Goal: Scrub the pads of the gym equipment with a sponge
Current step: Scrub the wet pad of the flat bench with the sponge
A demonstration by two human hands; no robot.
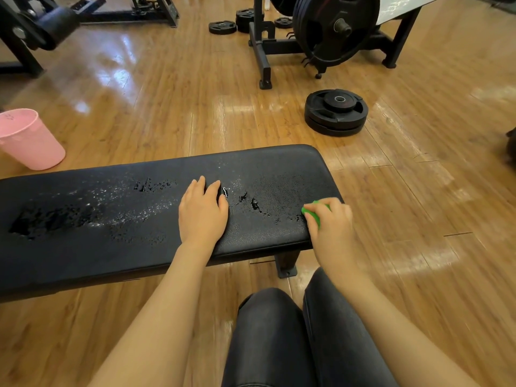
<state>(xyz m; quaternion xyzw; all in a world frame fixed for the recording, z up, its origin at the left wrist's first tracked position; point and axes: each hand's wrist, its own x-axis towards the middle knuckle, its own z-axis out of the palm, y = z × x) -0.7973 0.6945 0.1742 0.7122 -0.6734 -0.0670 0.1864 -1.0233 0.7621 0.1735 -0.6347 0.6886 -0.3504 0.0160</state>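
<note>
Sponge (pixel 312 214) bunched inside right hand's (pixel 331 227) grip.

The bench pad (pixel 111 219) runs left to right directly before the person's knees (pixel 268 331). The left hand (pixel 202 210) rests flat on the pad, right of its centre. The right hand (pixel 331 224) holds the sponge (pixel 311 215) on the pad's right end, at the near corner. A bucket (pixel 29 138) stands on the floor (pixel 167 107) behind the pad's left part. A plate stack (pixel 335 113) lies on the floor behind the pad's right end. Behind that stack stands a rack (pixel 265 46) carrying upright plates (pixel 335 26); more plates (pixel 223 27) lie on the floor to its left. A machine (pixel 42 26) stands at far left.
</note>
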